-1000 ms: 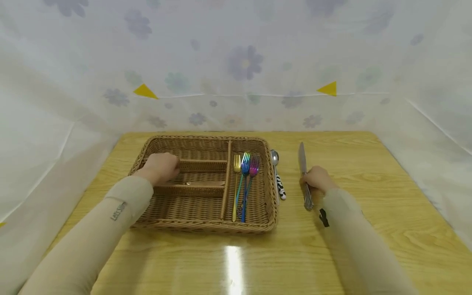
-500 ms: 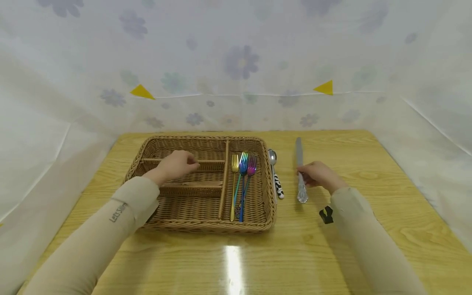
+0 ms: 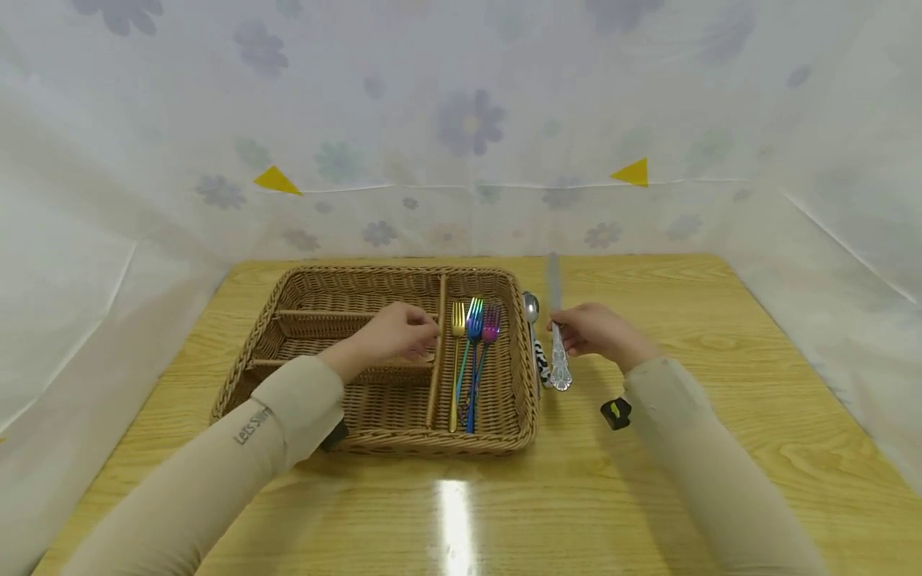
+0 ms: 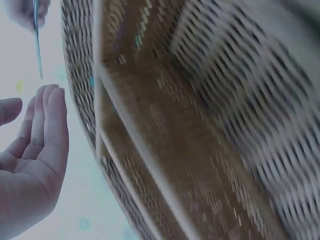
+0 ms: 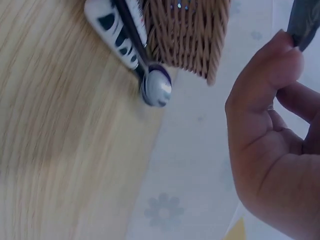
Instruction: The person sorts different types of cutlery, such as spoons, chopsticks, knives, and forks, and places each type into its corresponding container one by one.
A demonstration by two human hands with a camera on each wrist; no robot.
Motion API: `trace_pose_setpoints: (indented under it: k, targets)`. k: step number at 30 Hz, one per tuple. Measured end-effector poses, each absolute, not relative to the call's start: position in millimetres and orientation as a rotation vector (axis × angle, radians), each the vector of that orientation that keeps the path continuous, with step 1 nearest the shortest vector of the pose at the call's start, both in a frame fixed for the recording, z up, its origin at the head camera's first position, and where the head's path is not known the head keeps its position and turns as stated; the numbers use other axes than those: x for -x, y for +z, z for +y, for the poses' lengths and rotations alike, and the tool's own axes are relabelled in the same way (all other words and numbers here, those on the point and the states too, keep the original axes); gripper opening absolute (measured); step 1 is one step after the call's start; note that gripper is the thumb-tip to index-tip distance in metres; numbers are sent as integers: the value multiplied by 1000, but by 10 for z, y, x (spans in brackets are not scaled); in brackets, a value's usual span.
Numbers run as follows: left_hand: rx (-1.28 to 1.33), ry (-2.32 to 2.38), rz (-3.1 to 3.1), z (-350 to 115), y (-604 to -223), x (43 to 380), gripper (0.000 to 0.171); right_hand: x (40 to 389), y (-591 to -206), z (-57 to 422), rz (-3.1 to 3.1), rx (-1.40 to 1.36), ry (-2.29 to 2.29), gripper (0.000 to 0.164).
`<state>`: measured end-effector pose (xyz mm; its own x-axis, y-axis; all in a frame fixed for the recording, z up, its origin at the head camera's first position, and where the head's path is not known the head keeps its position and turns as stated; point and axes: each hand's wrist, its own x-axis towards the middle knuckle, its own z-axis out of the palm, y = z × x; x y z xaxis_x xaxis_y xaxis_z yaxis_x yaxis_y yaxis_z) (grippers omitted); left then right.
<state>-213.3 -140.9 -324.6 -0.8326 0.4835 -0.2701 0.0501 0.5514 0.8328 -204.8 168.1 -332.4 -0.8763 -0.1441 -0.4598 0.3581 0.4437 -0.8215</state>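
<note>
My right hand (image 3: 598, 330) pinches a silver table knife (image 3: 559, 364) with an ornate handle, held up just right of the wicker cutlery tray (image 3: 360, 438). Its blade points toward the back wall. In the right wrist view, thumb and fingertips meet on the knife (image 5: 304, 22). My left hand (image 3: 394, 332) hovers over the tray's middle, left of the long divider, holding nothing. Its fingers are fairly straight in the left wrist view. Several forks (image 3: 474, 320), gold, blue and purple among them, lie in the tray's right compartment.
Against the tray's right outer side lie spoons (image 3: 531, 307), one handle patterned black and white. Thin dividers (image 3: 346, 314) split the tray's left part into compartments. A flower-patterned white curtain (image 3: 471, 120) encloses the wooden table (image 3: 691, 336) at the back and sides.
My right hand has lifted the knife off the table and brought it left, close to the tray. My left hand has moved right across the tray.
</note>
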Motion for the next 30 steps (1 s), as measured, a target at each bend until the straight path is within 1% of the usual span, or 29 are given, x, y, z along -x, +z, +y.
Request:
trace_pose_setpoints:
  k: [4, 8, 23, 25, 30]
  targets:
    - [-370, 1315, 2173, -1230, -3285, 2096, 28, 2065, -3317, 1547, 2214, -158, -1440, 35]
    - [-327, 1368, 2065, -1109, -3299, 2070, 33, 2077, -3298, 1420, 2195, -152, -1453, 36]
    - [-357, 1347, 1898, -801, -3399, 1928, 39, 2069, -3234, 1052, 2130, -129, -1527, 33]
    - [-357, 1343, 1897, -776, -3399, 1910, 37, 2059, -3221, 1027, 2128, -137, -1529, 33]
    - [-365, 1330, 1914, -748, -3404, 1888, 19, 2048, -3208, 986, 2116, -126, -1528, 37]
